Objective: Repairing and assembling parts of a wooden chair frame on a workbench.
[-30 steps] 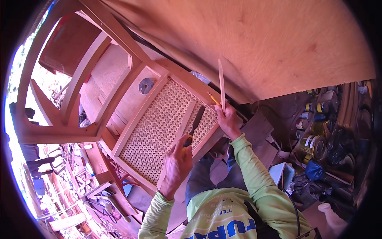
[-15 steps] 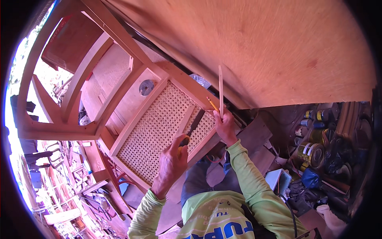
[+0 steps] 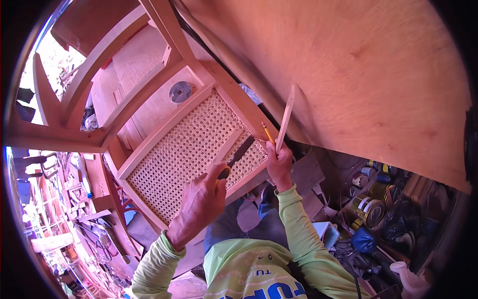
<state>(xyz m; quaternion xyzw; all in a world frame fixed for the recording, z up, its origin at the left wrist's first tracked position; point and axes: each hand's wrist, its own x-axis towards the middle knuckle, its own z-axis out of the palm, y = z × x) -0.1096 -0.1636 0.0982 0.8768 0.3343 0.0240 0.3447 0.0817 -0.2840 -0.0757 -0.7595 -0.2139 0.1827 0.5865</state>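
Note:
A wooden chair frame (image 3: 149,92) lies before me with a woven cane panel (image 3: 174,159) set inside a wooden border. My left hand (image 3: 201,199) is closed on the dark and yellow handle of a chisel-like tool; its flat dark blade (image 3: 243,148) reaches over the cane toward the panel's right corner. Under the blade a thin loose wooden strip (image 3: 226,147) rests on the weave. At that corner my right hand (image 3: 280,168) grips a slim wooden strip (image 3: 286,119), pointing up, together with a yellow pencil (image 3: 268,132).
A large plywood sheet (image 3: 368,74) slants along the right. A grey disc (image 3: 180,92) lies on a board beyond the panel. Paint cans (image 3: 367,209), a blue bag (image 3: 364,240) and clutter fill the lower right. Wood scraps and tools (image 3: 94,239) lie at lower left.
The whole view has shifted, with the chair sitting further left. The strip in my right hand now tilts more to the right. Both hands keep their holds.

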